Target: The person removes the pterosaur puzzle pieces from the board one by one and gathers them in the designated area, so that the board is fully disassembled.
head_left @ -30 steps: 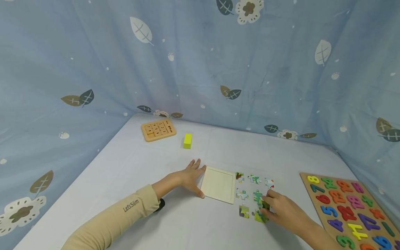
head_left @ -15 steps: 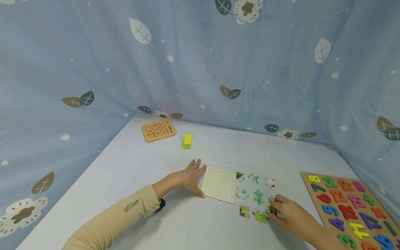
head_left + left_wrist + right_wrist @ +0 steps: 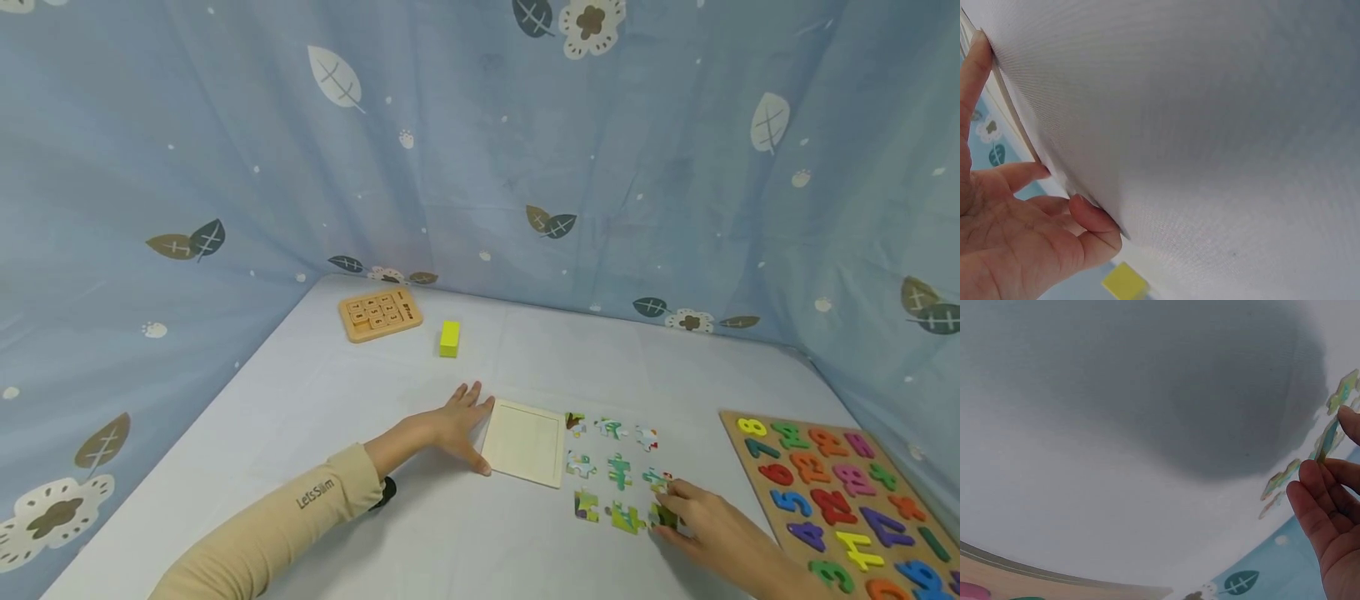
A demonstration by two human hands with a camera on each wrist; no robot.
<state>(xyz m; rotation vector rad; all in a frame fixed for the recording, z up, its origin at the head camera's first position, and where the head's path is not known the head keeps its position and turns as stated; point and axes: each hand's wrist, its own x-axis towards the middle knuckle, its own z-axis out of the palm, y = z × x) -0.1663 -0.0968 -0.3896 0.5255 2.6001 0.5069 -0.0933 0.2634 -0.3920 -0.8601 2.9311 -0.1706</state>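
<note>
A white square puzzle tray (image 3: 525, 440) lies on the table. My left hand (image 3: 453, 425) rests flat beside it, its straight fingers (image 3: 975, 69) touching the tray's left edge (image 3: 1019, 128). Right of the tray, several loose jigsaw pieces (image 3: 619, 471) lie in rows. My right hand (image 3: 701, 521) sits at the lower right of these rows and pinches a dark green piece (image 3: 663, 517) against the table. In the right wrist view that piece (image 3: 1329, 440) stands between thumb and fingers.
A wooden board of coloured numbers (image 3: 840, 492) lies at the right, close to my right forearm. A yellow block (image 3: 449, 338) and a wooden sliding number puzzle (image 3: 380, 312) sit at the back left. Blue leaf-print cloth (image 3: 480, 150) walls the table.
My right hand has slid the dark green piece rightward and nearer to me, to the lower right corner of the rows. The left hand has not moved.
</note>
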